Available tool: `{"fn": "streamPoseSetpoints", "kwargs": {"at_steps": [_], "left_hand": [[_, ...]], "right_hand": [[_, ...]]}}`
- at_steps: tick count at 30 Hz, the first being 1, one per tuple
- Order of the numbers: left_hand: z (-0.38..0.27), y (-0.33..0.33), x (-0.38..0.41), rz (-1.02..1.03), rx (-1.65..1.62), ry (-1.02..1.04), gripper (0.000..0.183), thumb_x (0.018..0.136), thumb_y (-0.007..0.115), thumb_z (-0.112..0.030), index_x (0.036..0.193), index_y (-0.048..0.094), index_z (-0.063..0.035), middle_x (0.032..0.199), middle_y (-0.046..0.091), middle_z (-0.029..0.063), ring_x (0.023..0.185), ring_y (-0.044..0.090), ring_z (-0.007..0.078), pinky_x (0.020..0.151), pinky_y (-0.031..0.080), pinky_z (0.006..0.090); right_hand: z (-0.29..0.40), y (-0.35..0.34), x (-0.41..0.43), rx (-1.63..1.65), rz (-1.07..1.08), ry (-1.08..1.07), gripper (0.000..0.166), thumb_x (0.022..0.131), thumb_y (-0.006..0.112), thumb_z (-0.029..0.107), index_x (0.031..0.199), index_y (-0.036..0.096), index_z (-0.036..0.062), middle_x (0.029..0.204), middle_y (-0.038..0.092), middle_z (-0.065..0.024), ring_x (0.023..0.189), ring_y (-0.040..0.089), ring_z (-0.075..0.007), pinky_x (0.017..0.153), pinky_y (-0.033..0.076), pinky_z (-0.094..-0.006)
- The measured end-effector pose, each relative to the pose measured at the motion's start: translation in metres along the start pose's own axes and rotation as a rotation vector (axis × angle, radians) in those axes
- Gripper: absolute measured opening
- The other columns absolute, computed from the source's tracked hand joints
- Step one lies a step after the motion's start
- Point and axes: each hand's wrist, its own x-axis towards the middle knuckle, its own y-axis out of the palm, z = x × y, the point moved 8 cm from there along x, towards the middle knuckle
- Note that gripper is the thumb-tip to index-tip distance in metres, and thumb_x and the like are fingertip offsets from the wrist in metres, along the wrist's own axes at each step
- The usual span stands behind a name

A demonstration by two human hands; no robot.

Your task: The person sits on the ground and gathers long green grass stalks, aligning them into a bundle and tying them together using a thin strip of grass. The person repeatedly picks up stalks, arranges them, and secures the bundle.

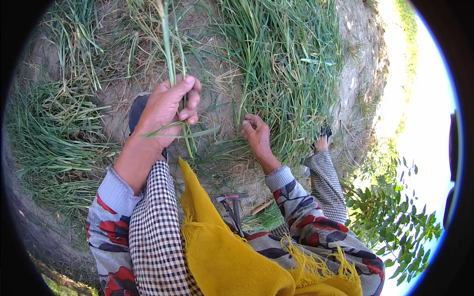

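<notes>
Several green grass stalks are held in my left hand, raised over the ground, with their cut lower ends hanging below the fingers. A loose blade crosses beneath that hand. To the right, my right hand is low at the edge of a large heap of long green grass. Its thumb and fingertips come together at a thin stem; whether they grip it cannot be told.
More grass lies at the left, with dry straw about. A yellow fringed scarf hangs before me. Near my knees are a metal tool, partly hidden, and a wooden handle. Leafy branches stand at the right.
</notes>
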Motion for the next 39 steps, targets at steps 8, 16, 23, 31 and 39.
{"fn": "streamPoseSetpoints", "kwargs": {"at_steps": [8,16,23,31,39], "left_hand": [[0.074,-0.047,0.012,-0.088,0.212,-0.206,0.02,0.092,0.063,-0.023,0.094,0.057,-0.0041,0.068,0.052,0.0008,0.048,0.043,0.0073,0.048,0.042,0.0255],[0.081,-0.026,0.006,0.081,0.336,-0.241,0.023,0.088,0.069,-0.022,0.098,0.061,-0.0031,0.067,0.052,-0.0012,0.05,0.045,0.0052,0.046,0.041,0.0213],[0.081,-0.036,0.007,0.021,0.304,-0.228,0.023,0.091,0.066,-0.027,0.089,0.063,-0.0039,0.068,0.054,-0.0008,0.052,0.046,0.0063,0.047,0.041,0.0225],[0.076,-0.039,0.007,0.003,0.264,-0.166,0.03,0.093,0.062,-0.032,0.087,0.064,-0.003,0.068,0.054,-0.0003,0.052,0.046,0.0069,0.048,0.041,0.0226],[0.067,-0.03,0.007,0.021,0.448,-0.055,0.03,0.093,0.061,-0.029,0.083,0.064,-0.0015,0.064,0.055,0.0002,0.054,0.047,0.0078,0.048,0.039,0.0232]], "right_hand": [[0.016,0.035,0.006,-0.175,0.067,-0.037,0.02,0.084,0.07,0.014,0.076,0.058,-0.0003,0.062,0.054,-0.001,0.059,0.051,-0.0087,0.053,0.041,-0.0282],[0.092,0.065,-0.045,0.209,0.378,-0.009,0.018,0.09,0.065,0.014,0.077,0.06,0.0026,0.063,0.051,0.0036,0.056,0.045,-0.0037,0.05,0.037,-0.0221],[0.096,0.091,-0.061,0.214,0.475,0.027,0.015,0.094,0.059,0.017,0.088,0.064,0.0034,0.072,0.058,0.0014,0.061,0.051,-0.0056,0.057,0.041,-0.0219],[0.08,0.084,-0.05,0.499,0.311,0.208,0.017,0.096,0.057,0.02,0.09,0.06,0.0046,0.076,0.059,-0.0006,0.062,0.053,-0.008,0.057,0.046,-0.0248],[0.061,0.093,-0.027,0.749,0.235,0.38,0.014,0.098,0.053,0.017,0.096,0.06,0.0052,0.076,0.057,-0.0008,0.064,0.055,-0.0112,0.056,0.048,-0.0274]]}}
